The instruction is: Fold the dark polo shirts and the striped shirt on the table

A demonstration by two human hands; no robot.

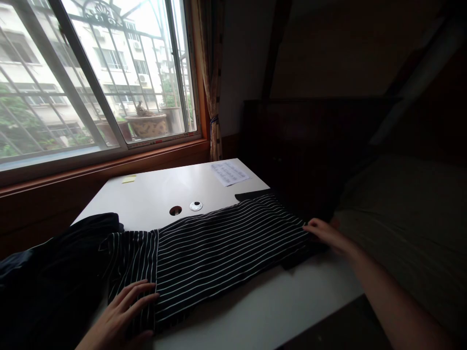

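Observation:
A black garment with thin white stripes [219,248] lies spread lengthwise across the white table [164,189]. Its left part, past a seam, has stripes running another way, and plain dark pieces stick out at its right end. My left hand [127,306] rests on that left part near the seam, fingers stretched out and apart. At the far right end, my right hand [326,234] pinches the edge of the garment between thumb and fingers.
Dark clothes [69,257] are heaped at the table's left end. A printed sheet [230,173], a yellow note [129,179], a round cable hole [175,211] and its cover [196,206] are toward the back. A barred window [120,73] and a tied curtain [215,97] stand behind.

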